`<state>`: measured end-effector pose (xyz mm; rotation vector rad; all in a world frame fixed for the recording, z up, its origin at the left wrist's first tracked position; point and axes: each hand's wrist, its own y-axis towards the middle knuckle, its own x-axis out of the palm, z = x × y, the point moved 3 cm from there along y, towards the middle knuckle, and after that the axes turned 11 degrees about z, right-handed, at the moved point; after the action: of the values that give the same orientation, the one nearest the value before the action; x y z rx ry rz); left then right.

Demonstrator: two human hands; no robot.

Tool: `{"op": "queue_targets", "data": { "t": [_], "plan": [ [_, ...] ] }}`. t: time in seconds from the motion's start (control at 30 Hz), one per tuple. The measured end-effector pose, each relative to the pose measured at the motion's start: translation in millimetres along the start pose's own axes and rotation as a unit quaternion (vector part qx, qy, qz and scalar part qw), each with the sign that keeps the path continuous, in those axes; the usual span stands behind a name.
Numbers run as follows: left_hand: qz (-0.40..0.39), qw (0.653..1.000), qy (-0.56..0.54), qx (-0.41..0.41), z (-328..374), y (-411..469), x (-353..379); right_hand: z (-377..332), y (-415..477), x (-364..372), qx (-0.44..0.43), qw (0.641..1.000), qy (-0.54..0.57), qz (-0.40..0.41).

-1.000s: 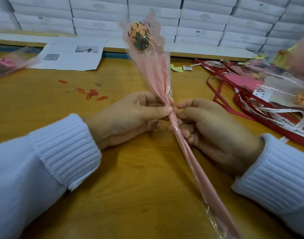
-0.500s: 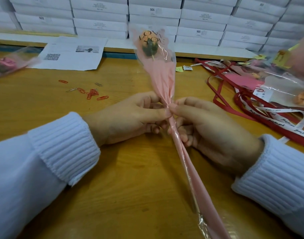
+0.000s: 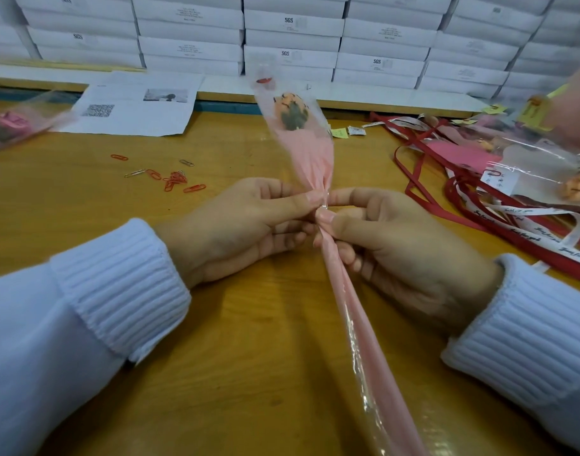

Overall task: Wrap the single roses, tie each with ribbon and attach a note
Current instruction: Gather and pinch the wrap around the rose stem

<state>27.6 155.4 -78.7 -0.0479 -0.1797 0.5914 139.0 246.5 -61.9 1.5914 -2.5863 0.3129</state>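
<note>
We see the left hand (image 3: 249,228) pinching the gathered neck of the wrapped rose (image 3: 315,159) between thumb and forefinger. The right hand (image 3: 390,245) grips the same wrap just below that pinch, thumb on top and fingers curled beneath, so the two hands meet at the fingertips. Above the hands the pink-and-clear wrap fans out and tilts away to the orange rose head (image 3: 290,110) (dark lettering on the petals, too blurred to read). Below them its long narrow tail runs back toward us, close past the right wrist. Beyond the left hand a scatter of red and silver paper clips (image 3: 173,182) lies on the wooden counter (image 3: 249,357), and farther out is a printed sheet (image 3: 134,106) with a QR code. Out past the right hand sits a tangle of red and white ribbons (image 3: 512,225), with more wrapped roses (image 3: 545,166) over its far side. Well off to the left hand's outer side lies another wrapped flower (image 3: 8,126), pink and blurred. Stacked white boxes (image 3: 291,37) line the counter's far edge.
</note>
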Motion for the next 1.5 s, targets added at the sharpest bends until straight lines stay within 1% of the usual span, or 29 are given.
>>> {"op": "queue_targets", "data": {
  "t": [0.17,0.27,0.37,0.5,0.67,0.87,1.07,1.13,1.2,1.23,1.27,1.3,1.33,1.37,1.4,1.43,1.47,1.5],
  "plan": [
    [-0.011,1.000,0.026,0.013,1,-3,2,0,2,-1,0.004,0.999,0.032,0.004],
    [-0.013,0.995,0.083,0.062,4,-5,3,0,3,-2,0.017,0.999,0.039,-0.006],
    [-0.006,0.990,0.106,0.092,5,-7,4,1,4,-4,0.030,0.998,0.052,-0.019],
    [-0.009,0.993,0.076,0.088,5,-8,8,3,5,-2,0.050,0.994,0.085,-0.050],
    [-0.001,0.997,0.018,0.073,8,-10,15,3,6,-1,0.050,0.991,0.107,-0.066],
    [0.025,0.998,-0.007,0.056,6,-10,17,3,6,-1,0.051,0.991,0.107,-0.068],
    [0.051,0.996,-0.042,0.061,6,-10,20,3,6,-1,0.050,0.991,0.110,-0.061],
    [0.074,0.995,-0.035,0.061,6,-10,20,3,6,-2,0.048,0.991,0.109,-0.059],
    [0.114,0.989,0.038,0.084,6,-9,15,2,7,-3,0.046,0.991,0.116,-0.052],
    [0.140,0.978,0.106,0.116,7,-9,12,2,7,-3,0.045,0.990,0.122,-0.048],
    [0.168,0.954,0.183,0.165,9,-9,9,1,7,-3,0.044,0.990,0.127,-0.044],
    [0.196,0.916,0.261,0.234,13,-11,6,1,8,-4,0.042,0.990,0.131,-0.041],
    [0.218,0.864,0.330,0.311,18,-15,6,0,8,-4,0.041,0.989,0.135,-0.037],
    [0.221,0.810,0.389,0.380,23,-19,6,0,8,-4,0.041,0.989,0.138,-0.034],
    [0.204,0.763,0.434,0.434,27,-21,8,0,7,-4,0.042,0.988,0.142,-0.032],
    [0.179,0.725,0.469,0.471,27,-23,9,0,7,-4,0.044,0.988,0.147,-0.031],
    [0.156,0.702,0.494,0.489,26,-23,10,-1,7,-4,0.046,0.987,0.153,-0.032],
    [0.143,0.688,0.511,0.495,26,-23,11,-1,7,-4,0.050,0.986,0.158,-0.035]
  ]
}}
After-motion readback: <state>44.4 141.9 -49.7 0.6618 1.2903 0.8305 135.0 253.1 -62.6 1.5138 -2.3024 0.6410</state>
